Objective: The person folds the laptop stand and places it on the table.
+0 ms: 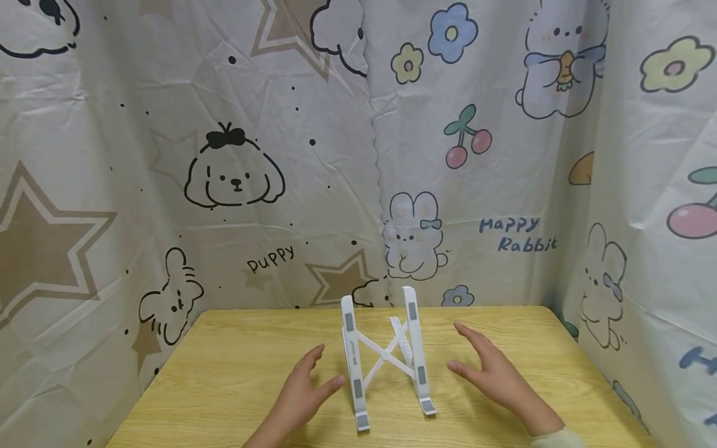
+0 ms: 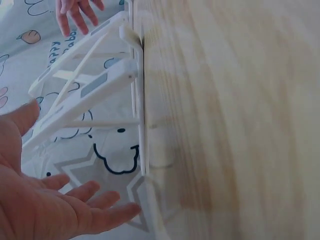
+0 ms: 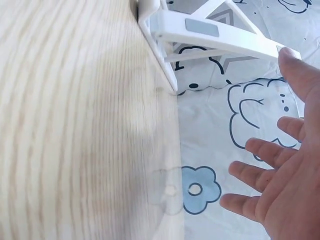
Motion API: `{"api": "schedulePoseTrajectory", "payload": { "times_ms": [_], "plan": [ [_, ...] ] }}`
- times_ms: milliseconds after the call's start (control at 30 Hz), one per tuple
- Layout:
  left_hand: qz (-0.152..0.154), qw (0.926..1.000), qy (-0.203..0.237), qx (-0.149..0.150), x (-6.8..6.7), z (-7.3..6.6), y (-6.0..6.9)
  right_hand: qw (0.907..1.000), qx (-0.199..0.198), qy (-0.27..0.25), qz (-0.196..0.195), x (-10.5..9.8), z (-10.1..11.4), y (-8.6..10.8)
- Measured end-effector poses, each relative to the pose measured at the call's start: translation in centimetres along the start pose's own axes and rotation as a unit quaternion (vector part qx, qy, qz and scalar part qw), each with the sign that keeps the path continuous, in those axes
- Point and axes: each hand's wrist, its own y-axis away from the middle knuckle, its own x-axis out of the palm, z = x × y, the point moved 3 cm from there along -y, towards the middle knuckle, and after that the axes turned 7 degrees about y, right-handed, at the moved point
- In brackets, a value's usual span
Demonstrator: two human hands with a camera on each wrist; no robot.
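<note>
Your left hand [image 1: 299, 393] and right hand [image 1: 495, 376] are holding nothing, fingers [image 3: 252, 177] extended, and are hovering on either side of the white stand [image 1: 385, 356], the left just beside it. It is standing on the wooden table [image 1: 241, 354], its crossbars [image 1: 400, 365] forming an X between 2 sloping rails [image 1: 353, 354]. Behind the table, a printed curtain [image 1: 336, 205] is hanging, displaying cartoon puppies [image 1: 235, 171], rabbits [image 1: 413, 246], stars [image 1: 338, 281] and flowers [image 1: 439, 34].

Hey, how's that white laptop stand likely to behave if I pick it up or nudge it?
The white laptop stand is probably light for its size, being slim and open. It looks stiff along its long rails, but may fold inward at the crossed braces. Its grey pads might add some grip.
</note>
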Motion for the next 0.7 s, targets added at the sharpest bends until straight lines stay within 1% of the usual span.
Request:
{"api": "schedulePoseTrajectory", "payload": {
  "times_ms": [167,267,333,433,533,600,700],
  "plan": [
    [-0.007,0.998,0.061,-0.015,0.5,0.5,-0.2,0.9979,0.013,-0.062,0.013,0.4,0.0,-0.3],
    [-0.004,0.9937,0.11,-0.02,0.9,0.6,-0.2,0.9953,0.023,-0.09,0.026,0.8,-0.1,-0.5],
    [0.002,0.9907,0.135,-0.017,1.2,0.5,-0.2,0.9926,0.033,-0.112,0.034,1.0,-0.1,-0.6],
    [0.009,0.9874,0.157,-0.013,1.5,0.3,-0.2,0.9846,0.045,-0.163,0.045,1.2,0.0,-0.8],
    [0.01,0.9859,0.167,-0.007,1.8,0.2,-0.3,0.9724,0.052,-0.22,0.058,1.4,0.2,-1.1],
    [0.004,0.9847,0.174,-0.006,2.0,0.2,-0.4,0.9649,0.051,-0.249,0.068,1.7,0.3,-1.2],
    [-0.006,0.9807,0.194,-0.022,2.5,0.3,-0.6,0.9563,0.05,-0.276,0.082,2.2,0.2,-1.3]
  ]
}}
